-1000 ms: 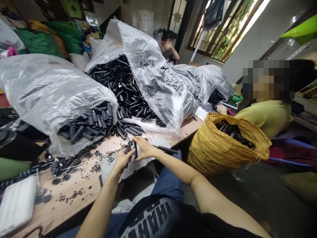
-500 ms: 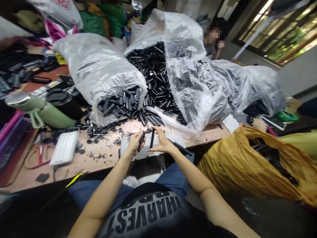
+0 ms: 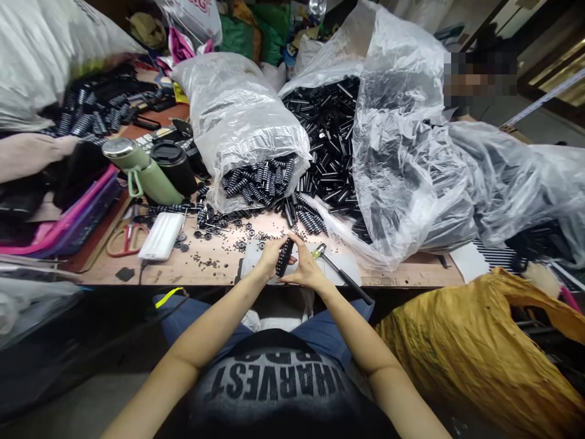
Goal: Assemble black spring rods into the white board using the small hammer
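Observation:
Both hands meet over the front of the bench, around one black ribbed cylindrical piece (image 3: 284, 257). My left hand (image 3: 269, 259) grips its left side with closed fingers. My right hand (image 3: 307, 265) spans it, index finger at the far end and thumb at the near end. The smooth black tube is not separately visible now. Beneath the hands is a light grey plate (image 3: 252, 255). A hammer (image 3: 343, 274) with a black handle lies just right of my right hand, its handle end past the bench edge. Tiny dark bits (image 3: 205, 262) are scattered leftward.
A plastic bag of ribbed pieces (image 3: 247, 116) and a larger bag (image 3: 397, 134) with a heap of black tubes (image 3: 326, 158) stand behind. Leftward are red scissors (image 3: 125, 239), a white power bank (image 3: 161, 236) and a green bottle (image 3: 155, 180). A yellow sack (image 3: 439, 329) stands right. Another person is beyond.
The smooth black tube in my right hand and the ribbed piece in my left have come together between both hands. The view has swung left, so things appear farther right.

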The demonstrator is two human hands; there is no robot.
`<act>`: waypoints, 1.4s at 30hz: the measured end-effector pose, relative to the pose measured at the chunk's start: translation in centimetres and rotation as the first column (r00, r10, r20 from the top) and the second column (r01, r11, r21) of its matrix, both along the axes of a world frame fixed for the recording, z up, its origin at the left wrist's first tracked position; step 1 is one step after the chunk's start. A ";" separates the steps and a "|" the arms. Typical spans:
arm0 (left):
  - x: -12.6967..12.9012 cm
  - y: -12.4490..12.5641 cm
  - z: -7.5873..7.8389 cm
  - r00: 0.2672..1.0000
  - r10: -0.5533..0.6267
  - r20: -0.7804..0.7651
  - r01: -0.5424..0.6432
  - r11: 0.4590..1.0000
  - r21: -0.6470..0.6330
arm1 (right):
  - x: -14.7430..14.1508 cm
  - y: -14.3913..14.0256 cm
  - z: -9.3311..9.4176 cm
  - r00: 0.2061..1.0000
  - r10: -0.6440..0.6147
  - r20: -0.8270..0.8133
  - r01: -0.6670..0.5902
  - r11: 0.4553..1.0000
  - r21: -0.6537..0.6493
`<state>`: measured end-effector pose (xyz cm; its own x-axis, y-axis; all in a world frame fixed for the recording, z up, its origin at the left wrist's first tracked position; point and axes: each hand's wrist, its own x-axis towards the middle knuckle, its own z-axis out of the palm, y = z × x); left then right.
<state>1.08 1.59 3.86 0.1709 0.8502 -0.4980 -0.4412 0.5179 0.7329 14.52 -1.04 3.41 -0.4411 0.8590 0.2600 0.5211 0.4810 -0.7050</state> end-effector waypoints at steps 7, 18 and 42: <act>0.4 0.1 -2.0 0.985 -0.109 -0.134 0.118 0.991 0.062 | -0.5 -0.4 -2.2 0.990 -0.137 0.028 0.137 0.990 0.020; 1.1 -2.5 -8.4 0.280 0.244 -0.928 0.759 0.535 0.370 | 0.3 -1.4 -7.5 0.896 -0.373 0.242 0.365 0.928 0.080; -1.2 -1.2 -9.6 0.094 0.582 -0.808 0.898 0.301 0.322 | 13.4 -4.7 -7.1 0.411 -0.642 0.647 0.585 0.730 0.353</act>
